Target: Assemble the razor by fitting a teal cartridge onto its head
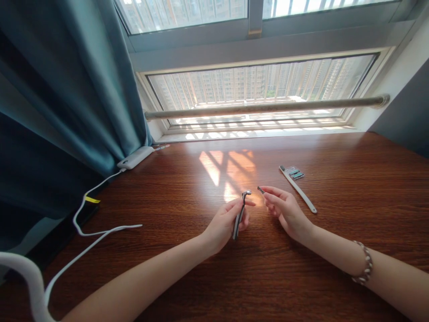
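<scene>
My left hand (228, 221) is closed around a slim grey-and-black razor handle (238, 221), held upright and slightly tilted, with its small bent metallic end at the top. Between the thumb and fingertips of my right hand (284, 210) is a small dark piece with light specks (260, 190), which looks like a razor head. A short gap separates this piece from the handle's top end. Right of my right hand lies a white toothbrush (300, 190) with dark bristles. Beside its head sits a small clear pack with teal strips (295, 173).
Both hands are above a brown wooden table (187, 277). A white power bank (136, 157) with a white cable (78, 214) lies at the left by a blue curtain (77, 80). A white curved tube (27, 273) stands at lower left. Behind the table is a window with a rail (268, 107).
</scene>
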Demonstrator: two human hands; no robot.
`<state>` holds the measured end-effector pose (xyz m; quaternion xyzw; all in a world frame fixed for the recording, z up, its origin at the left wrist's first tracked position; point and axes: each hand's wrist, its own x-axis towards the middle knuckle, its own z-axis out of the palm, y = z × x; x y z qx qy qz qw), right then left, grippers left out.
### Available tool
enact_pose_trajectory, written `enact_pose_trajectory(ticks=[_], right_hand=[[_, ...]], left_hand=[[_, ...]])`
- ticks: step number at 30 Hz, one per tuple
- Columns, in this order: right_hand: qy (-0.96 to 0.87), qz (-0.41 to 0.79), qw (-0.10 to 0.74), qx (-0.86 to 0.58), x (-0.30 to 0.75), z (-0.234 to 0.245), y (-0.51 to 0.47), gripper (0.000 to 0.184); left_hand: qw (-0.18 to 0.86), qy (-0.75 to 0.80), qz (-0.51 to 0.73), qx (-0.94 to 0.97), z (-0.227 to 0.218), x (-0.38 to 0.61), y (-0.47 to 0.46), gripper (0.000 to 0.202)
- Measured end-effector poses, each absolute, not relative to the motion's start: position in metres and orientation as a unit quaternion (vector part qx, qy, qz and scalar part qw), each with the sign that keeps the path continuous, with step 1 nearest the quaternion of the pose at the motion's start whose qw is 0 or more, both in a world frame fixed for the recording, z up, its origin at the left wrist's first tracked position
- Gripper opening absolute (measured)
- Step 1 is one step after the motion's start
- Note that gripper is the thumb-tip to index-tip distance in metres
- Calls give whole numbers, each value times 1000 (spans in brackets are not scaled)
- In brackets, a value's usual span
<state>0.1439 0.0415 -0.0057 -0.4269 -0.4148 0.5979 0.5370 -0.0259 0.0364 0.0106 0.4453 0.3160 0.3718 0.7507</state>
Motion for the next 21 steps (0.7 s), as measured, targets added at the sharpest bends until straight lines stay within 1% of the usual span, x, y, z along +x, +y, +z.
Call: enact_pose_trajectory(ticks=[2, 4, 8, 14, 21], right_hand=[[-351, 652, 549, -388, 144, -8, 46, 31], [-324, 688, 549, -348, 144, -9, 47, 31], [-345, 741, 506, -277, 142, -7, 44, 31], [-353, 774, 474, -229, 141, -4, 40, 33], [-359, 793, 446, -206, 143, -5, 39, 36]], left_hand=[[750, 317, 377, 441, 11, -26, 36, 28], [759, 313, 365, 439, 12, -26, 34, 26], [765, 299, 338, 459, 14, -26, 29, 23], [754, 307, 321, 483, 16, -25, 26, 30], [752, 296, 326, 491, 18, -25, 26, 29]])
